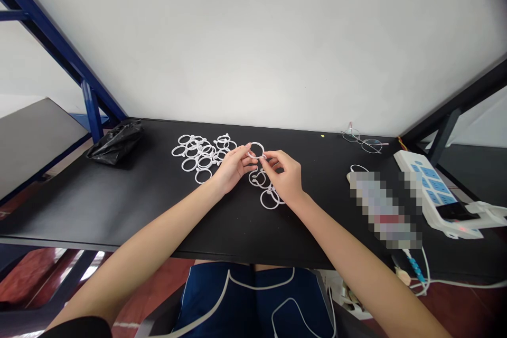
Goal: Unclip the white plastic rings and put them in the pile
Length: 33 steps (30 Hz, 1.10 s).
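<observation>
A thin white plastic ring (257, 143) with a small knob is held up over the black desk between my two hands. My left hand (233, 168) pinches its left side between thumb and fingers. With thumb and forefinger, my right hand (284, 173) grips the ring's lower right edge, by the knob. Beyond my left hand lies a loose pile of similar white rings (190, 163), some overlapping. Several more white rings (270, 199) rest under and beside my right hand, which partly hides them.
A crumpled black plastic bag (116, 142) sits at the desk's far left. Eyeglasses (361, 140) lie at the back right. Along the right side are a blurred-out phone-like object (382, 211), a white power strip (430, 185) with a plugged-in charger, and white cables (455, 283).
</observation>
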Available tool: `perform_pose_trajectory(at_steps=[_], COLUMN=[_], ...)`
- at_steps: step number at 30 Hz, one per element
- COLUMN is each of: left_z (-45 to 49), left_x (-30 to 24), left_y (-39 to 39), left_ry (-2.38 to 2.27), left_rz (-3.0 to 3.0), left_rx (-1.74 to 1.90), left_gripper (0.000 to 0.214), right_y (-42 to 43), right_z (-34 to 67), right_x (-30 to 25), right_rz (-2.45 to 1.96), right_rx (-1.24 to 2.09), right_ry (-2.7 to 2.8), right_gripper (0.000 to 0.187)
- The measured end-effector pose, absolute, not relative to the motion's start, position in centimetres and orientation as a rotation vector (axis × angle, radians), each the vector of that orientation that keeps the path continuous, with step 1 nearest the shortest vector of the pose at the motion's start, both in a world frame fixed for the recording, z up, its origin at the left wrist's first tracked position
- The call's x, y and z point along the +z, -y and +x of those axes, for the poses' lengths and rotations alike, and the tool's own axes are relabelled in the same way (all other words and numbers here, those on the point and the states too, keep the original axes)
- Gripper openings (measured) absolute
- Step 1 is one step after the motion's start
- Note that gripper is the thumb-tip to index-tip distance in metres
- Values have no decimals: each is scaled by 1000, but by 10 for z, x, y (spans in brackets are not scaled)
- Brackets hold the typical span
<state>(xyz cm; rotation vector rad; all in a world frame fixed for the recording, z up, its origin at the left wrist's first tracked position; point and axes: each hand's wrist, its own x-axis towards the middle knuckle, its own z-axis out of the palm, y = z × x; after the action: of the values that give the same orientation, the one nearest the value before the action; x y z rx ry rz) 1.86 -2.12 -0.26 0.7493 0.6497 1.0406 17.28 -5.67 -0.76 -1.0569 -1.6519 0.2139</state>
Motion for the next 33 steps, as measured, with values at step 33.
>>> perform_pose_trajectory(at_steps=[33], left_z=[23], left_x=[3], left_y=[31], left_ry=[-847], left_rz=[1104], left_rx=[1133], left_gripper=[36], right_y=[60], right_z=[171], right_x=[-4], right_rz=[-978], right_rx=[483], right_ry=[1654], right_gripper=[13])
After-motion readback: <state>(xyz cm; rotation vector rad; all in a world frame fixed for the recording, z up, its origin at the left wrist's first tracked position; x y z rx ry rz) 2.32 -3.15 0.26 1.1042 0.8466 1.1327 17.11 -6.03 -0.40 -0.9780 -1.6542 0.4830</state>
